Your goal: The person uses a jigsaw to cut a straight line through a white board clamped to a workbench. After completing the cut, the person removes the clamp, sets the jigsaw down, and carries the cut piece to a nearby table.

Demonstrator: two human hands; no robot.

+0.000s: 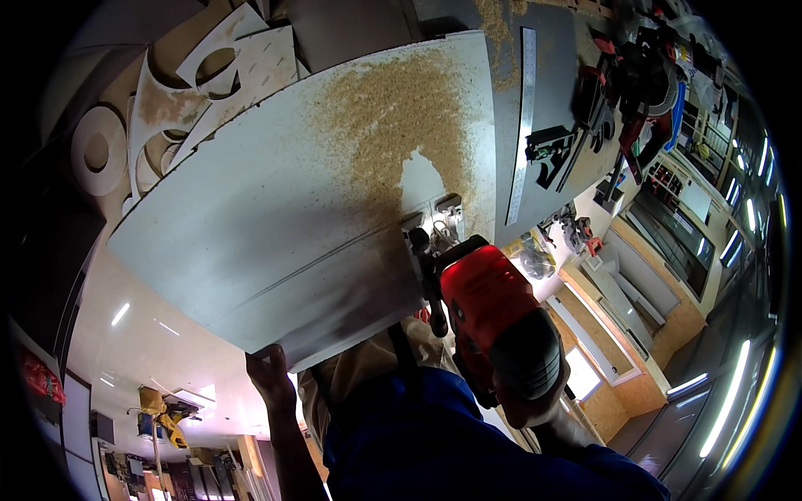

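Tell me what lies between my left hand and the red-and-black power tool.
In the head view, a shadowed stretch of white flat board lies between the left hand and the power tool.

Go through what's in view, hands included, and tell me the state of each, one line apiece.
Left hand: closed on the panel's near corner
Right hand: closed around the power saw
Red-and-black power saw: held over the panel; running or stopped, cannot tell
White panel: dusty, marked with a dark straight line
Sawdust: loose, scattered
Metal ruler: lying flat
Offcuts: overlapping, some with round holes
Tube lights: lit
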